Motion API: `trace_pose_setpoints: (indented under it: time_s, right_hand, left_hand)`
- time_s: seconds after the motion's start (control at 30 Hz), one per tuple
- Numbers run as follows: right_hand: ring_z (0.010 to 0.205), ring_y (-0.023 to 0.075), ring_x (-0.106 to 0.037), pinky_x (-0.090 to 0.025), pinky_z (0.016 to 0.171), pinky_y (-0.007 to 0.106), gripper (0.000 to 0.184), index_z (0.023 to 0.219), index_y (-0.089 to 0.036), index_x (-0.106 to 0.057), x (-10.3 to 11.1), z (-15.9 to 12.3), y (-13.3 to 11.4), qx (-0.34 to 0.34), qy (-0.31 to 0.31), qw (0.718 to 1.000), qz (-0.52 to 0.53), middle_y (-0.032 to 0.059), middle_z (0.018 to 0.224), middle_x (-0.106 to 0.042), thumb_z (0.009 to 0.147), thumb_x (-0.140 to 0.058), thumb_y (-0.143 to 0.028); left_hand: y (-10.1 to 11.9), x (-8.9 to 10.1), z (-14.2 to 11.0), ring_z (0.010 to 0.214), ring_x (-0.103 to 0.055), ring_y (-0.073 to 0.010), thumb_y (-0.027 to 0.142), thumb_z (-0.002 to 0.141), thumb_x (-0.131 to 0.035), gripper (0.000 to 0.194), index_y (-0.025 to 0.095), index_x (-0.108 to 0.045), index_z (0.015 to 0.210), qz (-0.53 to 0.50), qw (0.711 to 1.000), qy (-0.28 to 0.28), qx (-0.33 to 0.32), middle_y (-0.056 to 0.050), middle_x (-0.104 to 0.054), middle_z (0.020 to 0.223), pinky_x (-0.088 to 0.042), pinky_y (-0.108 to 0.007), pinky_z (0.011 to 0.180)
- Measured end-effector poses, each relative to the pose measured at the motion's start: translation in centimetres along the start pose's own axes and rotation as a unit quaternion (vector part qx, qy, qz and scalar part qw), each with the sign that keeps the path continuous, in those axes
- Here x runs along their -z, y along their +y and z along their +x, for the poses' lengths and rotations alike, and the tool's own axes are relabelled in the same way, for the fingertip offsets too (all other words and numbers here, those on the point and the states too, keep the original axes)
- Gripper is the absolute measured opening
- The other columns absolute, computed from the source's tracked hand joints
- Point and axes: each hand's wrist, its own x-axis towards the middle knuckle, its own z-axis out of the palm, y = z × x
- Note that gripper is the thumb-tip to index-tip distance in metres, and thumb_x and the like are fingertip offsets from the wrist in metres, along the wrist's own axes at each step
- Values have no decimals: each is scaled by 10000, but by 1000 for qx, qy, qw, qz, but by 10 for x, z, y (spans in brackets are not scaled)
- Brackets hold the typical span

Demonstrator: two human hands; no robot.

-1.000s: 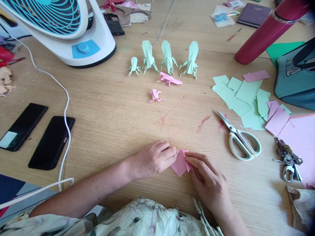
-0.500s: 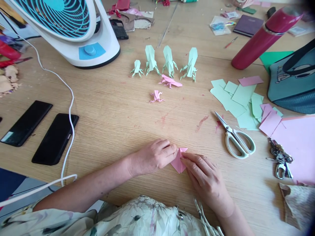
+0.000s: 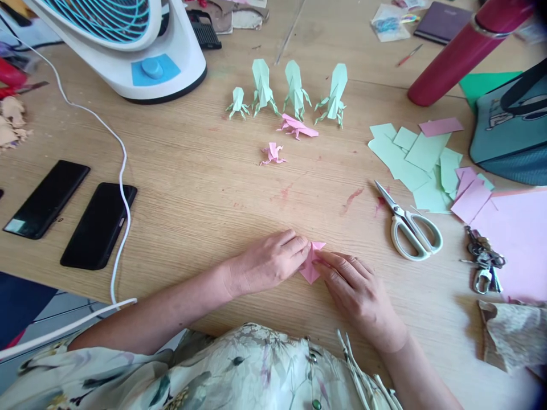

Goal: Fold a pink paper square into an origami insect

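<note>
A small folded piece of pink paper (image 3: 311, 273) lies on the wooden table between my two hands. My left hand (image 3: 273, 261) is closed, its fingertips pinching the paper's upper left edge. From the right, the thumb and fingers of my right hand (image 3: 356, 290) press on the paper's middle and right side. Part of the folds is hidden under my fingertips. Farther up the table stand several green origami figures, one of them a tall origami figure (image 3: 294, 91). In front of these are a long pink origami insect (image 3: 298, 126) and a small pink origami frog (image 3: 272, 153).
Scissors (image 3: 410, 225) lie to the right, beside green paper pieces (image 3: 404, 162) and pink scraps (image 3: 471, 199). Keys (image 3: 484, 259), a red flask (image 3: 461, 57) and a bag (image 3: 513, 131) are farther right. At left are a fan (image 3: 171, 74), phones (image 3: 100, 225) and a white cable (image 3: 123, 165).
The whole view has shifted slightly, so things on the table appear higher. Both hands stay on the pink paper, with the right fingers moved slightly over its middle.
</note>
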Motion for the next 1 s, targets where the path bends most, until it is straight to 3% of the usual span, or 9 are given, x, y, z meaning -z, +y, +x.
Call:
trace_pose_setpoints:
  time_s: [0.17,0.57,0.8,1.0]
  right_hand:
    - [1072,281,-602,-539,844,418,268,1191,-50,-633,2,0,2,16,-7,1000,0,200,1270,-639,946,-527,-34]
    - [1124,293,-624,-553,864,427,272,1173,-81,-660,10,-1,4,20,-14,999,23,206,1249,-658,948,-512,-40]
    - [1093,285,-644,-552,829,410,268,1150,-84,-671,11,-2,6,26,-6,999,23,206,1259,-660,943,-509,-28]
    - [1053,277,-674,-571,802,420,270,1124,-112,-687,11,0,6,30,7,999,23,197,1230,-683,964,-477,-56]
  left_hand:
    - [8,-1,0,921,-582,-199,223,1008,-482,280,78,-566,1232,-24,999,-19,45,-87,-624,1009,-539,-332,854]
    - [5,2,1,940,-616,-191,175,1009,-471,262,73,-572,1229,-37,999,-19,33,-100,-647,1036,-548,-334,890]
    - [11,4,0,1037,-637,-179,145,1032,-412,306,69,-546,1296,-70,996,23,45,-105,-681,1167,-550,-315,955]
    - [25,-4,-9,1192,-620,-222,114,1002,-475,321,12,-549,1297,-33,997,48,59,-155,-671,1258,-541,-357,1050]
